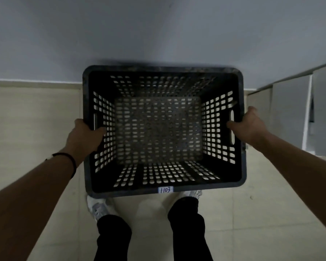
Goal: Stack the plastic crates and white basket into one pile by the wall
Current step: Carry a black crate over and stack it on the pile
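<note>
A dark perforated plastic crate [163, 191] fills the middle of the view, seen from above with its far rim close to the wall. A small white label reading 1103 sits on its near rim. My left hand [87, 131] grips the left rim by the handle slot, thumb inside the crate. My right hand [247, 125] grips the right rim beside the other handle slot, thumb inside too. The crate holds nothing. No white basket or other crate shows.
A pale wall [158, 34] rises straight ahead above a beige tiled floor [32, 119]. White cabinet panels [297, 110] stand at the right. My legs and grey shoes [99, 208] are just behind the crate.
</note>
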